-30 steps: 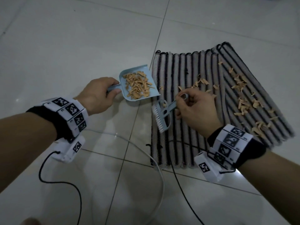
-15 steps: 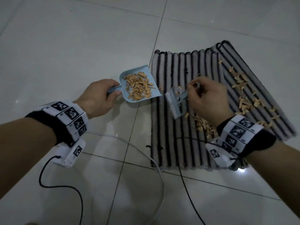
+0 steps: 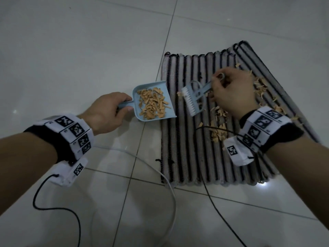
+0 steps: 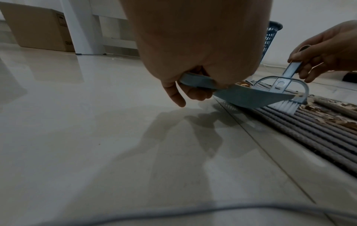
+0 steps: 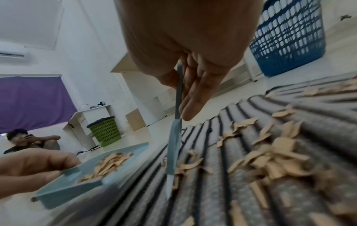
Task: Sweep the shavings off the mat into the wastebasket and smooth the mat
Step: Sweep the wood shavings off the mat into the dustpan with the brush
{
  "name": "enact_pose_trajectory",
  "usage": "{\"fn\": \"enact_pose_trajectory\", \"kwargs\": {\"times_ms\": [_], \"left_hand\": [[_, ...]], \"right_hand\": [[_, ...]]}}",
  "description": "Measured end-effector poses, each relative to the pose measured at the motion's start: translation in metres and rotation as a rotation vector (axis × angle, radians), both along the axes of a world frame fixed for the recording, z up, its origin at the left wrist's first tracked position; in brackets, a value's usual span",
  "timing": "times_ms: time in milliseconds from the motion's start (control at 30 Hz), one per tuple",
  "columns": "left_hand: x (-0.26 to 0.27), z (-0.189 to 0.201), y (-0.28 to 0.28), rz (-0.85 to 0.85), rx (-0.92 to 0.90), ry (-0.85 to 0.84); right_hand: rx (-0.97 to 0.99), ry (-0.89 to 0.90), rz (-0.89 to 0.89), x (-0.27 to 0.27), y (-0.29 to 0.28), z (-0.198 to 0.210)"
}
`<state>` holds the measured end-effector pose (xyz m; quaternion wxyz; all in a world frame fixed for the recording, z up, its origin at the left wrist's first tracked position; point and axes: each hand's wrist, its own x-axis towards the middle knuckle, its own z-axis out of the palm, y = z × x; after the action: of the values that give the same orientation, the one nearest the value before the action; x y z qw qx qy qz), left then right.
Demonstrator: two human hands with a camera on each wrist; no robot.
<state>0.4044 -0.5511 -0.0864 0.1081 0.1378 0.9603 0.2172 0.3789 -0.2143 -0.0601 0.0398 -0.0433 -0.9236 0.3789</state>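
left hand [image 3: 106,111] grips dustpan [image 3: 153,102] at mat [image 3: 204,157] left edge | right hand [image 3: 231,93] grips brush [image 3: 194,98] on mat | shavings [image 3: 218,129] mid-mat | bare floor [image 3: 71,50] left

Pale tiled floor [image 3: 71,59] carries the striped mat [image 3: 195,157] and cables [image 3: 170,202]
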Motion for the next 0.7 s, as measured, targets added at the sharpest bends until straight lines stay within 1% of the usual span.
{"fn": "enact_pose_trajectory", "kwargs": {"times_ms": [100, 133, 167, 233, 267, 333, 433, 500, 533, 600, 700], "left_hand": [[-0.003, -0.001, 0.007, -0.031, -0.004, -0.001], [-0.003, -0.001, 0.009, -0.038, 0.000, -0.001], [-0.003, -0.001, 0.011, -0.048, 0.003, -0.001], [-0.002, -0.002, 0.015, -0.085, -0.003, -0.010], [-0.001, -0.003, 0.017, -0.107, -0.016, -0.019], [0.000, -0.004, 0.021, -0.164, -0.059, -0.020], [-0.001, -0.005, 0.023, -0.219, -0.115, -0.001], [-0.004, -0.004, 0.024, -0.209, -0.111, 0.017], [-0.005, -0.003, 0.024, -0.198, -0.104, 0.024], [-0.008, -0.002, 0.025, -0.188, -0.095, 0.035], [-0.011, 0.001, 0.025, -0.177, -0.084, 0.036]], "right_hand": [[-0.093, 0.002, -0.081, 0.001, 0.030, 0.013], [-0.125, 0.031, -0.122, -0.001, 0.041, 0.020], [-0.118, 0.082, -0.152, -0.004, 0.054, 0.026], [0.032, 0.214, -0.145, -0.011, 0.076, 0.039], [0.122, 0.257, -0.111, -0.012, 0.083, 0.043], [0.259, 0.264, 0.034, -0.008, 0.082, 0.041], [0.403, 0.175, 0.327, 0.010, 0.064, 0.027], [0.433, 0.128, 0.431, 0.021, 0.057, 0.020], [0.427, 0.122, 0.452, 0.024, 0.056, 0.021], [0.400, 0.140, 0.434, 0.025, 0.056, 0.030], [0.337, 0.260, 0.312, 0.012, 0.057, 0.047]]}}
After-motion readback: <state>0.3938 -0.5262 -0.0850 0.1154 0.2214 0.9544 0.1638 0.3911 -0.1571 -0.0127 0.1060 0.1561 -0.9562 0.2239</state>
